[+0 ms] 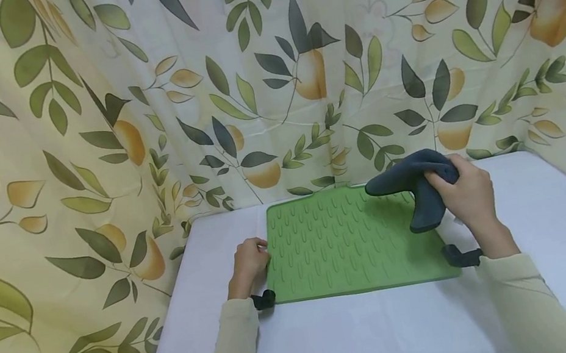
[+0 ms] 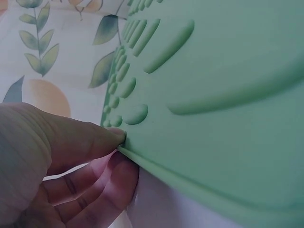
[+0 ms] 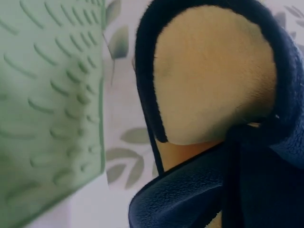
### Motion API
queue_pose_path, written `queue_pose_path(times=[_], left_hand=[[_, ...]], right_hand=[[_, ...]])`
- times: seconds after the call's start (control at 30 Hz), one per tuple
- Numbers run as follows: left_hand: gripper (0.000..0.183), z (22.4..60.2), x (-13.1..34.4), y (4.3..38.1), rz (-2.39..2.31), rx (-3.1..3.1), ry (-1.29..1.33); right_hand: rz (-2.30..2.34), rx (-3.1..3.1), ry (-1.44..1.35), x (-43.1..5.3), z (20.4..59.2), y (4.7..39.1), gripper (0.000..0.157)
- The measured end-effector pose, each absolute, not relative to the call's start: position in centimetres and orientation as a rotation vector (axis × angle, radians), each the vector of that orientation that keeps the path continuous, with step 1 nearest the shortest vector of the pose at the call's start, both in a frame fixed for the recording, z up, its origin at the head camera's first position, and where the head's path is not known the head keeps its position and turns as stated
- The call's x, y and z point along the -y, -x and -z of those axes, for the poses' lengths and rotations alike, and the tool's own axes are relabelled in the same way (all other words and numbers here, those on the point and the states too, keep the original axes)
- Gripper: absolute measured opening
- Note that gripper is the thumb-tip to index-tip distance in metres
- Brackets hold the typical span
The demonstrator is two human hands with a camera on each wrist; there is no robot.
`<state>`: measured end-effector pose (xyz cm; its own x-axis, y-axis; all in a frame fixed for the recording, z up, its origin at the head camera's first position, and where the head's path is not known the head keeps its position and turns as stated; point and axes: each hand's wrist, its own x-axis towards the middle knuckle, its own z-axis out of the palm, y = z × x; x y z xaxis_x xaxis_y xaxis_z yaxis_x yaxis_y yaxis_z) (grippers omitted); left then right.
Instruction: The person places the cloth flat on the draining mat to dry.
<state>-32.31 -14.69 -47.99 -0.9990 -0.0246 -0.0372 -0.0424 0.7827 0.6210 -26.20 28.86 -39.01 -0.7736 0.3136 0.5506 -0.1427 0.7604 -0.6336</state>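
A green ridged mat (image 1: 333, 249) lies on the white-covered table, its surface set with raised oblong bumps. My left hand (image 1: 250, 260) pinches the mat's left edge; in the left wrist view the thumb (image 2: 90, 142) is above the edge and the curled fingers are below. Over the mat's right side, my right hand (image 1: 468, 190) grips a dark blue slipper-like plush piece (image 1: 424, 200). Two lobes spread from this grip, one pointing left and one hanging down. The right wrist view shows its tan inner panel (image 3: 213, 71) with a thick dark blue rim; that hand is hidden there.
The white tablecloth (image 1: 331, 341) extends in front of the mat and to both sides. A leaf-and-fruit patterned curtain (image 1: 224, 87) hangs behind the table and along its left. Black camera mounts (image 1: 462, 256) sit at both wrists.
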Motion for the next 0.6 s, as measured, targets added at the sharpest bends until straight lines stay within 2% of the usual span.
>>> queue_pose_path(times=[0.37, 0.6], left_hand=[[0.031, 48.3, 14.6, 32.2, -1.026, -2.937, 0.058], [0.032, 48.5, 14.7, 32.0, -1.024, -2.97, 0.034]], right_hand=[[-0.973, 2.133, -0.03, -24.4, 40.9, 27.5, 0.031], [-1.051, 2.057, -0.125, -21.5, 42.1, 28.0, 0.032]])
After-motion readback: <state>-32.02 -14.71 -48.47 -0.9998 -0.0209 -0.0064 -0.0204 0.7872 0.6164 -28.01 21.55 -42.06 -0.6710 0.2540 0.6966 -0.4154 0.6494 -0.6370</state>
